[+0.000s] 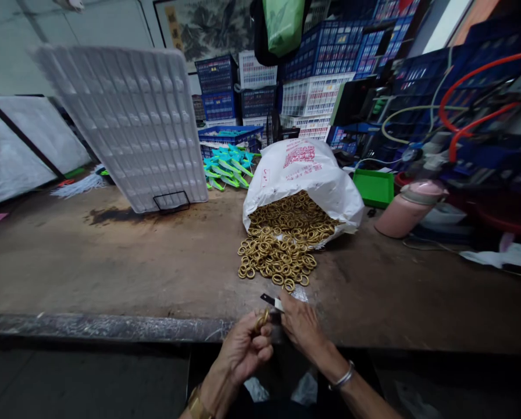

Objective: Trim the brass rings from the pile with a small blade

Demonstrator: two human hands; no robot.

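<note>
Gold-coloured rings (282, 256) spill in a heap from the open mouth of a white sack (304, 169) onto the brown table. Just over the table's front edge, my left hand (246, 347) pinches a gold ring (261, 320) between thumb and fingers; whether it is only one ring I cannot tell. Close beside it, my right hand (302, 323) is closed on a small knife (271, 301) with a dark blade and a pale part near the fingers. The blade points left, just above the ring and apart from the heap.
A ribbed white plastic tray (129, 128) stands upright in a wire holder (172, 201) at the left. Turquoise and green clips (228, 166) lie behind it. To the right are a green tray (374, 187) and a pink bottle (409, 208). Stacked crates (317, 93) fill the back.
</note>
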